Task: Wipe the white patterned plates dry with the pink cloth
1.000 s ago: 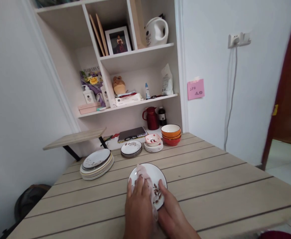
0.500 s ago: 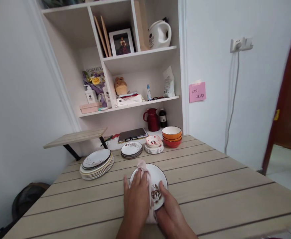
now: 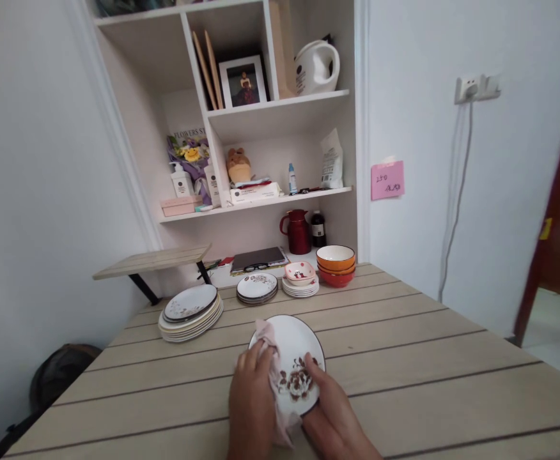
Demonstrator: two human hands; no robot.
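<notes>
A white plate (image 3: pixel 294 338) with a dark rim and brown flower print is tilted up above the near part of the table. My right hand (image 3: pixel 330 406) grips its right edge, thumb on the face and fingers underneath. My left hand (image 3: pixel 254 396) presses a pale pink cloth (image 3: pixel 273 370) onto the plate's left side, its fingers bent over the cloth. The cloth's lower end hangs below the plate.
On the wooden table (image 3: pixel 404 358) stand a tall plate stack (image 3: pixel 191 313), a smaller plate stack (image 3: pixel 257 287), small dishes (image 3: pixel 300 281) and orange and red bowls (image 3: pixel 336 265). Behind are a red jug (image 3: pixel 299 232), a laptop (image 3: pixel 258 259) and a raised wooden stand (image 3: pixel 153 260).
My left hand and the cloth have slid left across the plate, uncovering more of its face and flower print. My right hand keeps its grip. The camera view has shifted slightly.
</notes>
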